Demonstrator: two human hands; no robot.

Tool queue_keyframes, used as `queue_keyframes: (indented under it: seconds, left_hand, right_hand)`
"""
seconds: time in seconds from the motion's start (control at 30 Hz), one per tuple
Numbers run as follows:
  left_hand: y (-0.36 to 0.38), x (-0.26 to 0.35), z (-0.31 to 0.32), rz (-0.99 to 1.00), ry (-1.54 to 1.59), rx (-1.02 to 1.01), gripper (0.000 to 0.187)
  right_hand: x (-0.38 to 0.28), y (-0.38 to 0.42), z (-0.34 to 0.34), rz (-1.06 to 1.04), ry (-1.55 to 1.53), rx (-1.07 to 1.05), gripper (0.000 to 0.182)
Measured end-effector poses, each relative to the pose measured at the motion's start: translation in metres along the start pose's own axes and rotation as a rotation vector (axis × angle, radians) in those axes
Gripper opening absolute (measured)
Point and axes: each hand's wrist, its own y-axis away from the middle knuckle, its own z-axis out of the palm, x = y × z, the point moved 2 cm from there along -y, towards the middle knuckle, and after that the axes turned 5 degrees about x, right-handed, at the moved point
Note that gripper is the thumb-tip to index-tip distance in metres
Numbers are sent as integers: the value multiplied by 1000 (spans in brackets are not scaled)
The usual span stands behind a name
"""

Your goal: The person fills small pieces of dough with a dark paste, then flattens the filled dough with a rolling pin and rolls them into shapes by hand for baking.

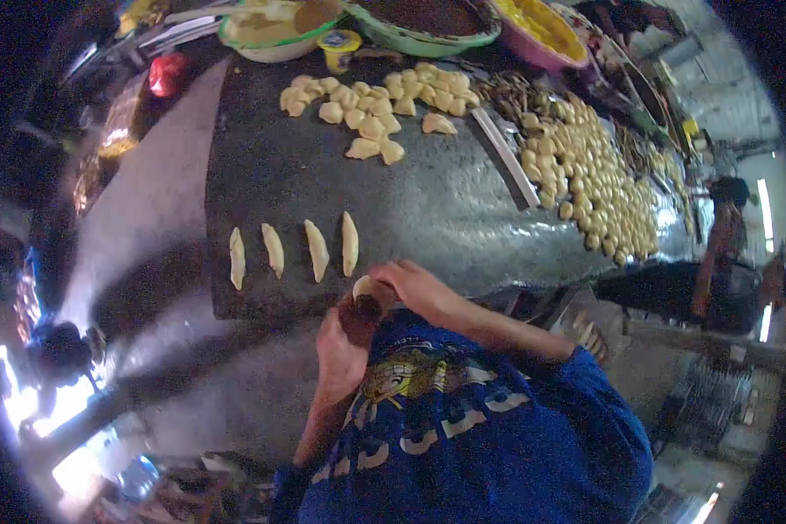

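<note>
Close to my chest, at the table's front edge, a pale piece of dough [363, 286] with a dark brown filling [368, 307] sits between my hands. My left hand [342, 348] cups it from the left and below. My right hand [405, 285] has its fingers closed on the right edge of the dough. Fingertips of both hands are partly hidden. Just beyond them, long tapered dough rolls [316, 251] lie in a spaced row on the dark tabletop [288, 188].
Dough lumps [368, 105] cluster at the back. A flat metal bar [506, 159] separates them from many small round dough balls [585, 179] on the right. Behind stand a green-rimmed bowl [236, 44], a green basin [393, 44], a pink basin [533, 54] and a yellow tub [338, 59].
</note>
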Motion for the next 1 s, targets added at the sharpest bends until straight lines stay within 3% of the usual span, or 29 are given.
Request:
queue_keyframes:
  seconds: [0.1,0.17,0.27,0.4,0.5,0.6,0.7,0.77,0.8,0.83,0.9,0.97,1.0]
  left_hand:
    - [3,-31,-5,-15,188,50,25]
    - [4,-19,-10,-236,137,96,24]
    - [0,24,4,118,0,207,24]
    - [-27,43,34,-84,607,129,29]
    - [-57,50,61,-307,955,91,35]
    - [-79,61,80,-303,926,123,35]
    - [-94,72,100,-353,935,165,36]
    - [-101,74,109,-399,877,188,36]
    - [-104,74,113,-403,876,184,37]
    - [-104,72,117,-410,875,181,37]
    - [-105,73,125,-431,869,197,37]
    - [-104,77,132,-463,857,231,36]
    - [-104,80,135,-464,847,246,36]
  right_hand:
    - [16,13,15,294,-634,32,35]
    - [49,12,28,327,-641,45,34]
    - [57,14,14,281,-811,0,35]
    - [67,17,-16,252,-1031,-104,37]
    - [71,16,-50,274,-949,-108,38]
    - [95,7,-106,66,-377,24,37]
    - [109,-19,-199,70,-210,239,35]
    - [124,-49,-263,30,154,638,30]
    - [155,-71,-294,-191,241,843,26]
    - [178,-93,-324,-170,279,955,24]
    - [191,-127,-382,205,450,886,24]
    - [249,-164,-419,-81,510,1008,23]
    - [276,-183,-434,-138,395,968,24]
